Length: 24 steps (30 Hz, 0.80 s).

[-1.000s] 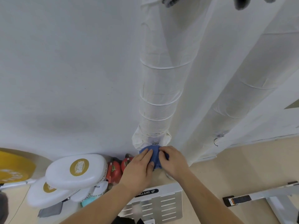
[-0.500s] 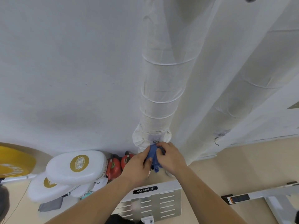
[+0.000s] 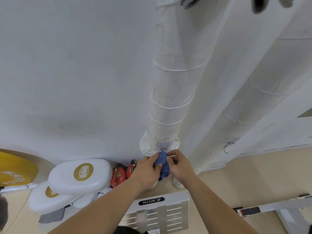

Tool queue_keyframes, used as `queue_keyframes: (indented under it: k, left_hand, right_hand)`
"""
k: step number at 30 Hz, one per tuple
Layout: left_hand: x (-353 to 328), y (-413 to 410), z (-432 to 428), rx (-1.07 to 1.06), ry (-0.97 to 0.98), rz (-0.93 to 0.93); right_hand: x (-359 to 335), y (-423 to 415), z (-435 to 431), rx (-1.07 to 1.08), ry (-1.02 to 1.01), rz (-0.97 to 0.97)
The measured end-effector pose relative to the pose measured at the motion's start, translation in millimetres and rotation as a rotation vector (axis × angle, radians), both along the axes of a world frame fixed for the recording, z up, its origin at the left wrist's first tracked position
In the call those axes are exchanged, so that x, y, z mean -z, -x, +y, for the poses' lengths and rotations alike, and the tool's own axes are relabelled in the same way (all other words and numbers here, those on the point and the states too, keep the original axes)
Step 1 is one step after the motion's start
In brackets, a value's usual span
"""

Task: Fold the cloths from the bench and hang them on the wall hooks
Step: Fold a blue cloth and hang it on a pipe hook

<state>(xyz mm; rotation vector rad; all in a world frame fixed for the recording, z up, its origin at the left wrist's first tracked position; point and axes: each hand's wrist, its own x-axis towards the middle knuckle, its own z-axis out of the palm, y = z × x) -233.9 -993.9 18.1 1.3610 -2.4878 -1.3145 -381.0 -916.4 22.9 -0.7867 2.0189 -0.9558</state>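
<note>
The blue cloth (image 3: 162, 163) is held up against the wall (image 3: 76, 73), pinched from both sides. The left hand (image 3: 146, 173) grips its left edge and the right hand (image 3: 182, 168) its right edge, with the fingers (image 3: 170, 157) of both curled round the fabric. Over the last second the cloth has been drawn in. A second ago it was spread as a broad bundle across both hands; now it is gathered into a narrow upright strip whose lower end hangs free between the wrists. Its top edge has been brought just beneath the small metal hook (image 3: 163, 148) fixed at the foot of the wrapped pipe (image 3: 170, 102). Whether the cloth is already caught on that hook cannot be told, since the top of the fabric and the fingertips hide the point of contact. From this it is judged that the folding is done and the hanging step is under way. What remains is for the upper edge to be lifted over the hook and let go. A second hook (image 3: 230, 143) is seen further right on the other wrapped pipe, with nothing on it. Below the hands, white pads (image 3: 79, 176) with gold badges are stacked on the floor by the wall, and a slotted metal plate (image 3: 175, 215) lies nearer the person.
</note>
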Motion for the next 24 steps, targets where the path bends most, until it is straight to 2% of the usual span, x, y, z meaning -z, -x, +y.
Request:
queue_keyframes:
  k: [4,9,24]
  left_hand:
    - [-20.9,-1.2,-7.9,0.094,0.073,-0.012]
    - [-29.4,-10.4,-10.7,-0.010,0.134,0.117]
    - [-41.2,-47.4,3.3,-0.234,0.081,0.187]
  right_hand:
    - [-8.1,-1.4,0.1,0.002,-0.004,0.150]
    - [-17.8,-0.1,-1.0,-0.062,-0.003,0.328]
    - [-51.8,0.2,24.9,0.091,0.102,0.317]
